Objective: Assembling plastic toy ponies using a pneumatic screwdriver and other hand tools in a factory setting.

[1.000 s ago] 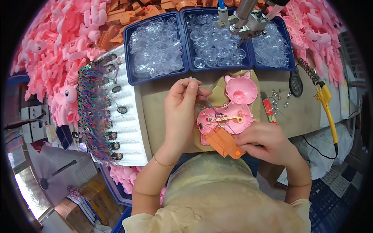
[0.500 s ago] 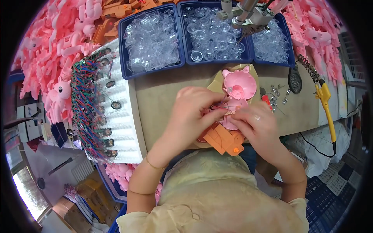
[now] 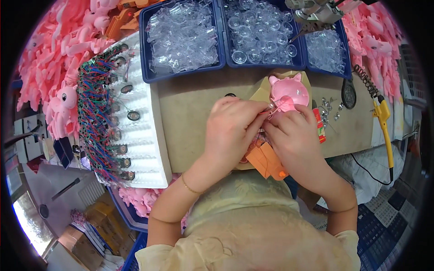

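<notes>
My left hand [image 3: 233,128] and my right hand [image 3: 293,140] meet over a pink animal-shaped toy shell [image 3: 296,91], whose hollow inside faces up. The left fingertips pinch thin wires [image 3: 270,109] at the shell's near edge. Close beside them the right fingers are bent and drawn together; whatever lies in them is hidden. Below the hands an orange plastic part [image 3: 266,161] sticks out toward me, partly covered by the right hand. Under the shell is a tan holder [image 3: 261,92].
Blue trays [image 3: 183,74] of clear plastic parts line the back, below a metal tool head [image 3: 314,18]. Wired round parts lie on white foam [image 3: 151,149] at left. A yellow-handled soldering iron [image 3: 382,119], metal bits [image 3: 332,106] and a red box [image 3: 320,126] are at right.
Both hands have moved up and closer together, over the near edge of the pink shell. The right hand now covers more of the orange part. The whole view has shifted slightly.
</notes>
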A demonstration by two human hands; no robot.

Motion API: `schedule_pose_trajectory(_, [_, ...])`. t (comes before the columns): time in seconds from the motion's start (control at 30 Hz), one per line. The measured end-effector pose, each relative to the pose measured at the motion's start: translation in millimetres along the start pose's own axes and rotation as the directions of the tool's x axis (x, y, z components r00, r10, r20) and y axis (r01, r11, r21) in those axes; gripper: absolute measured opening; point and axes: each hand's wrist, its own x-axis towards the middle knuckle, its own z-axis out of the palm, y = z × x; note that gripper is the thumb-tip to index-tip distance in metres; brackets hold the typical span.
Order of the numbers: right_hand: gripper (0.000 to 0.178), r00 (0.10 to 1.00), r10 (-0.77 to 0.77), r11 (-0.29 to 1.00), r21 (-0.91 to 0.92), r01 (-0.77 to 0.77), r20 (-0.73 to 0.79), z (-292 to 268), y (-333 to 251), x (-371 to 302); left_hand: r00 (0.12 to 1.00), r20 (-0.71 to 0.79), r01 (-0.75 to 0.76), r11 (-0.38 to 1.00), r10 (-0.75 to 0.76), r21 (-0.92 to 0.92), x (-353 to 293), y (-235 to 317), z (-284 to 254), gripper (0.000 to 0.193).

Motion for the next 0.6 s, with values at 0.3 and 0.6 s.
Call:
schedule_pose_trajectory(0.3, [0.014, 0.994, 0.048, 0.96, 0.278, -0.019, -0.098, 3, 19, 1, 0.999, 0.039, -0.013, 0.999, 0.015, -0.048, -2, 0, 3, 0.012])
schedule_pose_trajectory(0.6, [0.016, 0.997, 0.069, 0.987, 0.147, -0.062, -0.044, 6, 8, 3, 0.969, 0.089, 0.244, 0.936, -0.228, -0.254, 2, 8, 1, 0.01])
